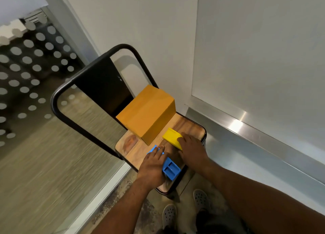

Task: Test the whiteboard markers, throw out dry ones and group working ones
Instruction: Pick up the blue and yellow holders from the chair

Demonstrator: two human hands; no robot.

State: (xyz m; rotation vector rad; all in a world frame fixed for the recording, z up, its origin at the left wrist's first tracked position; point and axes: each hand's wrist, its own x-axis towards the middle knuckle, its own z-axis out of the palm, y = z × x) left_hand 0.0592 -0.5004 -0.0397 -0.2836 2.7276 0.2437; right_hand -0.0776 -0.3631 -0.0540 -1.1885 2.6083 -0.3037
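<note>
Blue plastic tray (171,169) under our left hand (153,165) and yellow tray (171,137) gripped by our right hand (192,150) sit on the chair seat (133,149); both look light, stiff, best held by their rims. No markers visible.

- Chair (133,151) with wooden seat and black metal frame is carrying everything; its backrest is standing at the far-left side, seat running toward the near-right.
- Orange box (146,113) is sitting closed on the seat's far part, close against the backrest, taking up most of that end.
- Yellow tray (171,137) is lying on the seat just beside the box's near-right corner, toward the seat's right edge, partly hidden under a hand.
- Blue tray (171,170) with open compartments is lying at the seat's near edge, partly covered by the other hand; its contents are not showing.
- Bare wood is showing at the seat's left corner.
</note>
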